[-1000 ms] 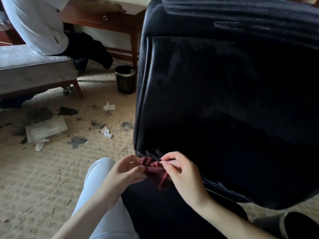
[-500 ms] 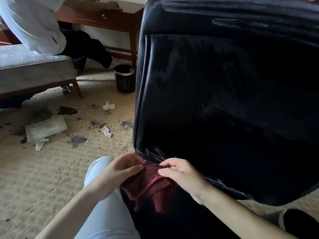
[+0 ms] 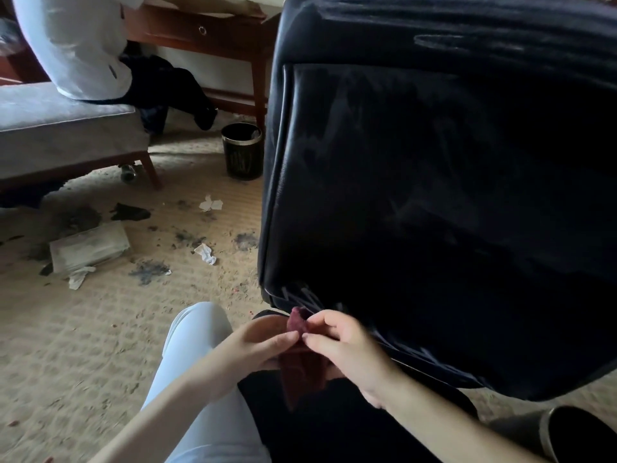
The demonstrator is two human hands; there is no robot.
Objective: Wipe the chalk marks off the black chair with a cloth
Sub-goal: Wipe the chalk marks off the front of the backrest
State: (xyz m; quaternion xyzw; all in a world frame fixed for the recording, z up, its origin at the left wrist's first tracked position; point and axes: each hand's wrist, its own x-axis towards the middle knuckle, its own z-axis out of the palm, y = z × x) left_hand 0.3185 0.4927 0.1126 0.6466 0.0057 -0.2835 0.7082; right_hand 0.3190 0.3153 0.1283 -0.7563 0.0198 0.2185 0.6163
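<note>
While the dark red cloth [image 3: 300, 365] hangs bunched just below the chair's lower left corner, the left hand [image 3: 253, 345] grips it from the side with fingers pressed together, and the right hand [image 3: 344, 345] pinches its top fold between thumb and fingertips. The black chair [image 3: 434, 195] fills the view's right side. Zigzag chalk marks [image 3: 300, 295] sit on that corner, just above the cloth; the right hand hides part of the chair's lower edge. Fainter streaks [image 3: 467, 41] cross the chair's top band. Left of the chair stand a bin [image 3: 242, 152] and a desk [image 3: 207, 31]; farther left, a person [image 3: 73, 45] sits on a bench [image 3: 60, 128]. Paper scraps [image 3: 211, 204], a flat box [image 3: 88, 247] and dark smudges litter the carpet [image 3: 83, 345] beside it.
</note>
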